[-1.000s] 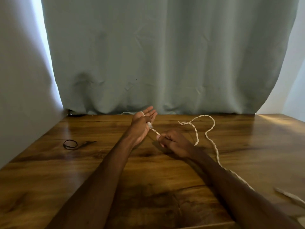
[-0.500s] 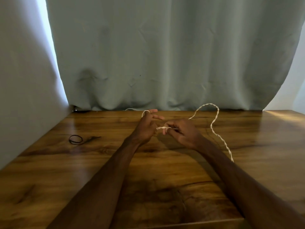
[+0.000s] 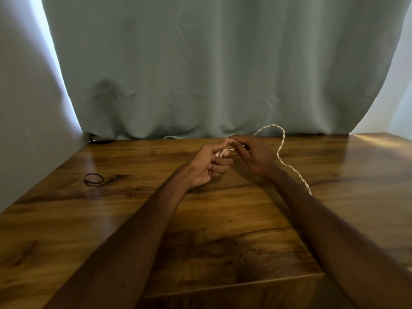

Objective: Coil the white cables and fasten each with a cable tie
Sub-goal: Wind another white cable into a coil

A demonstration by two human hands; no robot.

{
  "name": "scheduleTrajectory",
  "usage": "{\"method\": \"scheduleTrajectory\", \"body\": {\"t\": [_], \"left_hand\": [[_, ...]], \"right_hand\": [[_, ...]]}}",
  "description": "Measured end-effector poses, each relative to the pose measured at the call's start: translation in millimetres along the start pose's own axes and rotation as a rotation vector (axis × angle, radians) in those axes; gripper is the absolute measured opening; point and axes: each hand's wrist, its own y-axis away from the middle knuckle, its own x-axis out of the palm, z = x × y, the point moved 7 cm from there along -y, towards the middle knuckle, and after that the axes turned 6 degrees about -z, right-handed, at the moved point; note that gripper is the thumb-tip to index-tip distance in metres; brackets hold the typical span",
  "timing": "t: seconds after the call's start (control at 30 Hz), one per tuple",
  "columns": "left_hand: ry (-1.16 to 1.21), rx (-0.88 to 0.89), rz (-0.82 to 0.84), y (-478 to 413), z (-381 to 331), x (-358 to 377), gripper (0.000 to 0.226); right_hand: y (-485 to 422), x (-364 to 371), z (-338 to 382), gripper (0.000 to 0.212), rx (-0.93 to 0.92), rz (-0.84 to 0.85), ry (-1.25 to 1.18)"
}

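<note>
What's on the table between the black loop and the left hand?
Nothing: in the head view only bare table separates the black loop from the left hand, which grips the white cable.

Table (image 3: 334,208) has lots of bare wood at 6 & 7 o'clock from the left hand (image 3: 207,168) & right hand (image 3: 254,157), which meet mid-table. Black loop (image 3: 93,179) lies at 9, white cable (image 3: 282,139) runs 1 to 4, curtain (image 3: 200,74) blocks 12.
</note>
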Motion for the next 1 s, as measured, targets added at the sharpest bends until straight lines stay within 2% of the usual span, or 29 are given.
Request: {"method": "scheduleTrajectory", "body": {"t": [0.1, 0.17, 0.23, 0.37, 0.5, 0.57, 0.7, 0.8, 0.83, 0.9, 1.0], "left_hand": [[0.149, 0.105, 0.051, 1, -18, 6, 0.030], [0.271, 0.193, 0.007, 1, -30, 2, 0.023], [0.298, 0.267, -0.102, -1, -36, -10, 0.032], [0.281, 0.417, -0.378, 2, -44, -33, 0.019], [0.307, 0.578, -0.630, 5, -50, -66, 0.013], [0.102, 0.634, -0.770, 8, -51, -79, 0.018], [-0.781, 0.757, -0.996, 27, -58, -92, 0.045], [-1.315, 0.665, -1.046, 34, -47, -110, 0.037], [-1.417, 0.588, -1.070, 35, -44, -121, 0.030], [-1.447, 0.464, -1.117, 39, -46, -139, 0.019], [-1.469, 0.378, -1.083, 38, -48, -142, 0.020]], "right_hand": [[7, 23, -8, 0.037, 0.097, 0.085, -0.083], [15, 43, -1, 0.026, 0.109, 0.172, -0.069], [21, 61, 11, 0.012, 0.067, 0.265, -0.037], [21, 73, 25, 0.020, 0.063, 0.357, -0.058], [24, 72, 39, 0.009, 0.033, 0.387, -0.146], [24, 69, 46, 0.010, 0.012, 0.369, -0.118], [19, 58, 35, 0.014, 0.076, 0.347, 0.086], [20, 35, 7, 0.013, 0.158, 0.345, 0.341], [20, 22, -7, 0.011, 0.215, 0.323, 0.395], [16, -10, -37, 0.013, 0.343, 0.203, 0.478], [8, -52, -70, 0.019, 0.464, -0.088, 0.704]]}}
